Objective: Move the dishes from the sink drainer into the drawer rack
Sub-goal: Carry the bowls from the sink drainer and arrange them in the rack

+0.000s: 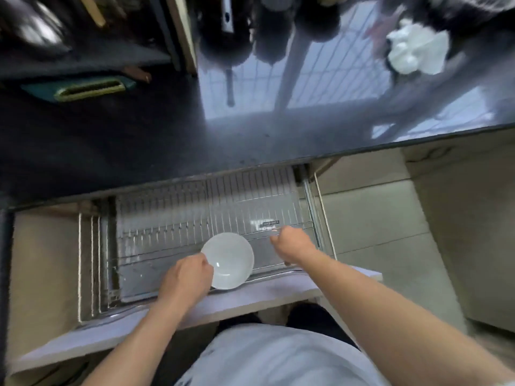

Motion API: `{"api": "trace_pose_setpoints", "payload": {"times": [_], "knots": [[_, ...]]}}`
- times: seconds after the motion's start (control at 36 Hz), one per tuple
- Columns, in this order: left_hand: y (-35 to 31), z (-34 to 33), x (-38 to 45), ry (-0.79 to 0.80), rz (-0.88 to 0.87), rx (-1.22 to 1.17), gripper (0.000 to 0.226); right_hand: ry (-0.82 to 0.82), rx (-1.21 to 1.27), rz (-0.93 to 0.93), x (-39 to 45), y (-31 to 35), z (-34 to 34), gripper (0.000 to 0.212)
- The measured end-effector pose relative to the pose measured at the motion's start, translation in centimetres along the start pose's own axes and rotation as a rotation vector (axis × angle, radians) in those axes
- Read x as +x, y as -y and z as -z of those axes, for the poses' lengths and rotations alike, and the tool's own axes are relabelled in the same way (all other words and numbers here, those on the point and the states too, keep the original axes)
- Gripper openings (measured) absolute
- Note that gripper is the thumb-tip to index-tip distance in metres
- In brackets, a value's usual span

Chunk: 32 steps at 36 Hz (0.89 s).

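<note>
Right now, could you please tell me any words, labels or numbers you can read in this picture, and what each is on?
None can be read.
Label on the drawer rack, by the right hand: dark strip with print, too blurred to read.
Bowl: no text visible.

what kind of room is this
Most likely a home kitchen. A pull-out drawer with a wire dish rack stands open under a dark glossy countertop, and the left hand holds a white bowl over the rack.
</note>
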<state>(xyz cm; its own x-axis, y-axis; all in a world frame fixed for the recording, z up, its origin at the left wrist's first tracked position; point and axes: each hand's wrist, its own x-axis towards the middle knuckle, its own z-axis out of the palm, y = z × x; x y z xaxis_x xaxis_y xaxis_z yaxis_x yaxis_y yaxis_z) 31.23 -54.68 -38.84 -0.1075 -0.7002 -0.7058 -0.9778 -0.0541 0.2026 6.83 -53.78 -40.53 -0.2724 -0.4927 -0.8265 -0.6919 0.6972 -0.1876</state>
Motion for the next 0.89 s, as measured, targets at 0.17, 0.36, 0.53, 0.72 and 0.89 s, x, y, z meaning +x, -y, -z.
{"api": "trace_pose_setpoints", "payload": {"times": [0.17, 0.36, 0.53, 0.72, 0.89], "knots": [[-16.0, 5.3, -0.7, 0.005, -0.314, 0.075, 0.019, -0.175, 0.194, -0.025, -7.0, -8.5, 10.2, 0.037], [-38.7, 7.4, -10.5, -0.213, -0.832, 0.103, 0.023, -0.481, 0.358, -0.125, -18.4, -25.9, 19.7, 0.032], [-54.0, 1.2, -21.9, -0.279, -1.144, 0.210, 0.019, -0.676, 0.390, -0.187, -25.5, -40.2, 23.8, 0.025], [-64.6, -6.5, -30.9, -0.158, -1.276, 0.247, 0.018, -0.834, 0.533, -0.213, -32.6, -53.7, 26.2, 0.022], [-69.5, -10.2, -31.8, -0.114, -1.209, 0.349, 0.017, -0.884, 0.691, -0.225, -34.3, -62.1, 27.6, 0.020]]}}
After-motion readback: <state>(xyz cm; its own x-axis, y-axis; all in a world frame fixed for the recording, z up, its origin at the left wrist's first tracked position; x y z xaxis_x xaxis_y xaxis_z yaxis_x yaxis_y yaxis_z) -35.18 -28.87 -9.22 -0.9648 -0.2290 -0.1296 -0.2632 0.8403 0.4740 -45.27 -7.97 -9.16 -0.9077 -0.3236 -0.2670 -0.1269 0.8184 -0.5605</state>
